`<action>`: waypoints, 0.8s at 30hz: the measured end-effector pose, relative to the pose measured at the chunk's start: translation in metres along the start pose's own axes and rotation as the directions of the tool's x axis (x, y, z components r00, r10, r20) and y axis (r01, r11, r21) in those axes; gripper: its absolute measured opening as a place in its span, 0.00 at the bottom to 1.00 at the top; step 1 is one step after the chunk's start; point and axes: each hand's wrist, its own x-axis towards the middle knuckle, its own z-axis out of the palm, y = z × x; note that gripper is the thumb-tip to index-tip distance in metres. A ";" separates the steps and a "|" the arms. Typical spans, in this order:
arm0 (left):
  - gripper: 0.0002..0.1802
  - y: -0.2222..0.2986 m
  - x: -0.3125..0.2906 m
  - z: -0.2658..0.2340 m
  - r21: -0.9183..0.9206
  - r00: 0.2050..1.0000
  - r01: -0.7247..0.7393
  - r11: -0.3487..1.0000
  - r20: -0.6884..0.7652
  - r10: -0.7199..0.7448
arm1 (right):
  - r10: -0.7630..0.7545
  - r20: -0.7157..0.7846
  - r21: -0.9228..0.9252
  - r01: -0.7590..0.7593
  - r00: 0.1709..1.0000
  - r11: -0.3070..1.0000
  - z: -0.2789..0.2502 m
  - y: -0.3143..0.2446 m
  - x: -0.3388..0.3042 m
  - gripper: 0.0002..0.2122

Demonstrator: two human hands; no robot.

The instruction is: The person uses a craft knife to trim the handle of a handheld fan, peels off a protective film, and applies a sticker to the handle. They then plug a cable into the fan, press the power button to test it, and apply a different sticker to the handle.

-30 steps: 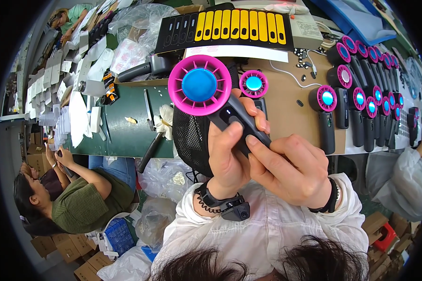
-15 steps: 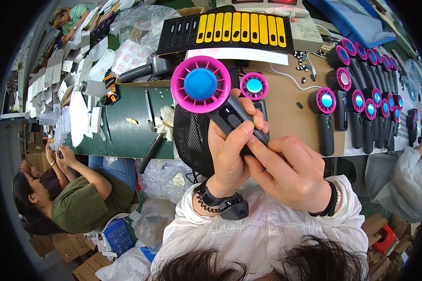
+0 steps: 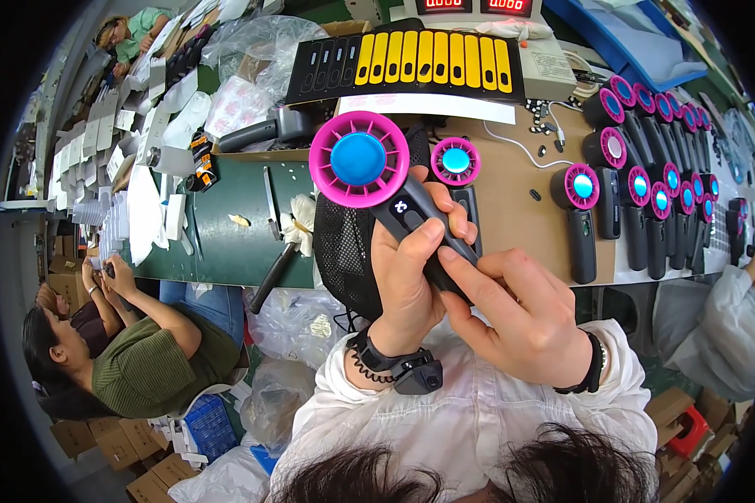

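Note:
A handheld fan (image 3: 359, 159) with a magenta ring, blue centre and dark grey handle is held up tilted, its head to the upper left. My left hand (image 3: 407, 277) wraps round the handle, its thumb on the front below a small lit display. At the handle's lower end my right hand (image 3: 524, 323) is closed, index fingertip on the front and thumb underneath, partly hidden. Just behind lies a second fan of the same kind (image 3: 455, 160), its handle partly covered by my left fingers. Beneath the held fan is a black mesh bag (image 3: 344, 251).
Rows of similar fans (image 3: 637, 189) lie at the right. A black card with yellow stickers (image 3: 432, 63) stands at the back, below red-lit displays (image 3: 505, 7). A black-handled tool (image 3: 273, 277) lies left on the green table (image 3: 235, 243). A co-worker (image 3: 155, 352) sits at left.
The display on the held fan now shows a larger white lit symbol. The fan has dipped slightly toward me. The red displays at the back have come further into view.

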 end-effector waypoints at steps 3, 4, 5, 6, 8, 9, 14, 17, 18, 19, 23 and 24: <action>0.25 -0.001 -0.001 -0.001 -0.030 1.000 -0.010 1.000 0.010 0.010 | 0.004 0.007 0.014 -0.004 1.000 1.000 0.000 0.000 -0.001 0.17; 0.25 -0.001 -0.001 -0.001 -0.030 1.000 -0.010 1.000 0.011 0.011 | -0.004 0.004 0.008 0.004 1.000 1.000 0.000 0.000 -0.001 0.17; 0.25 -0.001 0.000 -0.003 -0.022 1.000 -0.002 1.000 0.017 0.002 | -0.013 0.000 0.001 0.013 1.000 1.000 0.000 0.000 -0.001 0.17; 0.26 -0.001 0.000 -0.004 -0.013 1.000 0.006 1.000 0.023 -0.006 | -0.021 -0.004 -0.004 0.021 1.000 1.000 0.000 0.001 -0.001 0.17; 0.26 -0.001 0.000 -0.004 -0.003 0.999 0.013 1.000 0.030 -0.013 | -0.029 -0.002 -0.006 0.029 1.000 1.000 0.000 0.001 -0.002 0.17; 0.25 -0.001 0.000 -0.004 -0.007 0.999 0.012 1.000 0.037 -0.012 | -0.036 0.001 -0.007 0.036 0.999 0.999 0.000 0.001 -0.003 0.17; 0.25 -0.002 0.001 -0.004 -0.026 0.998 0.018 1.000 0.067 -0.016 | -0.044 0.006 0.016 0.044 0.999 0.999 -0.002 0.002 -0.004 0.17; 0.24 -0.002 0.001 -0.005 -0.027 0.997 0.033 0.999 0.071 -0.031 | -0.039 0.010 0.030 0.038 0.999 0.999 -0.003 0.002 -0.003 0.17; 0.24 -0.002 0.001 -0.005 -0.025 0.997 0.047 0.999 0.067 -0.045 | -0.036 0.014 0.038 0.035 0.999 0.999 -0.004 0.001 -0.002 0.17; 0.24 -0.002 0.001 -0.004 -0.023 0.996 0.061 0.998 0.062 -0.060 | -0.038 0.011 0.039 0.037 0.999 0.999 -0.004 0.002 -0.003 0.17; 0.24 -0.001 -0.001 -0.001 0.010 0.998 0.061 0.998 0.024 -0.061 | -0.046 0.002 0.032 0.046 0.999 0.998 -0.002 0.003 -0.005 0.17; 0.24 -0.001 -0.001 -0.001 0.011 0.998 0.060 0.998 0.025 -0.060 | -0.050 0.004 0.024 0.050 0.999 0.998 -0.002 0.003 -0.005 0.17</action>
